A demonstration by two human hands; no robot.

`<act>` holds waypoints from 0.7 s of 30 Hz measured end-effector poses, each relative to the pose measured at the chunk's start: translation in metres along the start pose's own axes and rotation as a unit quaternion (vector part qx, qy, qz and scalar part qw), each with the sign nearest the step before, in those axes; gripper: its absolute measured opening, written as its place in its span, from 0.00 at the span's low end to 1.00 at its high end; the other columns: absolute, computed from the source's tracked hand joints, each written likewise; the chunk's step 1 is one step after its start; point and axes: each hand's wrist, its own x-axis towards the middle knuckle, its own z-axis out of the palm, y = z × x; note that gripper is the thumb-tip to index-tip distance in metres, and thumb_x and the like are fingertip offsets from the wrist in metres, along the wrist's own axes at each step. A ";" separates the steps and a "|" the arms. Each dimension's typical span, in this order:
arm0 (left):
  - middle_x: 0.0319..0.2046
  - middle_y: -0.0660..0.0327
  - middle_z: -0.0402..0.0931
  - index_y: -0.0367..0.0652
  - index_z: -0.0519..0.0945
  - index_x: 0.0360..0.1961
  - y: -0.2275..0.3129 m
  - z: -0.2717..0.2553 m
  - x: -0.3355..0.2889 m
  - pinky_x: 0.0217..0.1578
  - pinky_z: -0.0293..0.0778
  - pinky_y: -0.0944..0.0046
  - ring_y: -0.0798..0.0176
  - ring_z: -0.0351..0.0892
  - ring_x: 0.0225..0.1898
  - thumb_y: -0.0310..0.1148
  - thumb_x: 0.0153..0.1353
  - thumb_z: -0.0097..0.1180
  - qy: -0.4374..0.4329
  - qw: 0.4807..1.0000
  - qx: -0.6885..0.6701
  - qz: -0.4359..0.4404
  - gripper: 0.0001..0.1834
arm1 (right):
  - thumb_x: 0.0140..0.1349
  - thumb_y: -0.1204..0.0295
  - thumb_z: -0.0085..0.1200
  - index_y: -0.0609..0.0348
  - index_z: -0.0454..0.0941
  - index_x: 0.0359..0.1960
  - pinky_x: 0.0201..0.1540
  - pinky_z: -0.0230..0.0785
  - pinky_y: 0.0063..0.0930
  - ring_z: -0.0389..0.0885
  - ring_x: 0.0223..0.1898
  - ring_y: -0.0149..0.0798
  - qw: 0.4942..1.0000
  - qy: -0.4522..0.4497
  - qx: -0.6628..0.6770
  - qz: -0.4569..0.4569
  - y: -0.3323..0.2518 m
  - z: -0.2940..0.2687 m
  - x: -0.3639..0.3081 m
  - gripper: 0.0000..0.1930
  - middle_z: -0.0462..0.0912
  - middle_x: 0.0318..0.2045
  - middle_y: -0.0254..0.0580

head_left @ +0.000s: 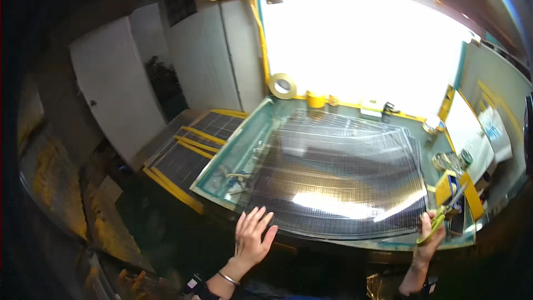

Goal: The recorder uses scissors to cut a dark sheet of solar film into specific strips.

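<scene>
A stack of thin, glossy transparent sheets (338,169) with a dark fine-lined pattern lies on the green-topped table (236,155). Bright light reflects along its near edge. My left hand (254,237) hovers by the sheets' near left corner, fingers spread, with nothing in it. At the near right corner, my right hand (426,247) is closed around scissors (437,223) with yellow-green handles. Their blades point up and away to the right. Whether either hand touches the sheets I cannot tell.
A tape roll (283,86) and a yellow tub (315,99) stand along the far edge below a bright window. Glass jars (447,161) and yellow boxes (472,195) crowd the right side. To the left, yellow strips (195,145) lie on a lower dark surface.
</scene>
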 end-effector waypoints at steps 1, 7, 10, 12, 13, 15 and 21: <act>0.53 0.50 0.64 0.43 0.72 0.49 -0.009 0.002 0.003 0.58 0.49 0.50 0.50 0.60 0.57 0.43 0.57 0.48 -0.018 0.999 0.039 0.027 0.21 | 0.52 0.78 0.53 0.61 0.73 0.34 0.33 0.67 0.18 0.72 0.31 0.28 1.000 0.015 -0.019 0.004 0.025 -0.020 0.009 0.07 0.73 0.30 0.36; 0.60 0.50 0.54 0.49 0.63 0.58 -0.034 0.028 0.051 0.60 0.43 0.48 0.52 0.50 0.63 0.48 0.60 0.41 -0.089 0.990 0.075 0.084 0.26 | 0.56 0.65 0.53 0.59 0.73 0.43 0.32 0.63 0.17 0.74 0.34 0.30 0.992 0.115 -0.038 0.019 0.030 -0.035 0.025 0.15 0.76 0.32 0.39; 0.62 0.50 0.50 0.50 0.61 0.59 -0.038 0.048 0.069 0.61 0.38 0.48 0.53 0.45 0.64 0.49 0.60 0.40 -0.105 0.990 0.054 0.078 0.27 | 0.57 0.68 0.51 0.65 0.73 0.35 0.28 0.68 0.21 0.76 0.28 0.33 0.980 0.014 -0.171 -0.102 -0.017 0.014 0.006 0.11 0.77 0.30 0.47; 0.63 0.50 0.47 0.50 0.58 0.60 -0.045 0.046 0.074 0.62 0.35 0.49 0.53 0.43 0.65 0.49 0.61 0.39 -0.154 0.985 0.041 0.059 0.29 | 0.58 0.73 0.49 0.73 0.73 0.31 0.22 0.72 0.22 0.77 0.21 0.37 0.974 -0.020 -0.121 -0.189 -0.026 0.051 -0.024 0.10 0.78 0.26 0.52; 0.63 0.51 0.46 0.49 0.57 0.61 -0.045 0.041 0.075 0.62 0.34 0.49 0.53 0.42 0.65 0.50 0.60 0.39 -0.154 0.987 0.022 0.042 0.30 | 0.59 0.73 0.49 0.73 0.73 0.31 0.23 0.72 0.23 0.77 0.22 0.36 0.971 -0.061 -0.139 -0.184 -0.031 0.061 -0.032 0.11 0.78 0.26 0.52; 0.63 0.52 0.44 0.48 0.52 0.62 -0.047 0.038 0.075 0.63 0.32 0.50 0.54 0.39 0.66 0.51 0.59 0.42 -0.092 0.994 -0.036 0.048 0.34 | 0.59 0.73 0.48 0.74 0.73 0.30 0.23 0.73 0.23 0.77 0.23 0.35 0.981 -0.091 -0.048 -0.162 -0.018 0.075 -0.039 0.10 0.79 0.27 0.53; 0.56 0.50 0.60 0.42 0.70 0.50 -0.115 -0.051 -0.012 0.59 0.51 0.51 0.51 0.57 0.59 0.38 0.53 0.56 0.142 0.988 -0.005 -0.052 0.23 | 0.59 0.74 0.49 0.72 0.71 0.27 0.25 0.74 0.24 0.77 0.23 0.35 0.953 -0.143 -0.177 -0.198 0.004 0.087 -0.035 0.09 0.77 0.25 0.50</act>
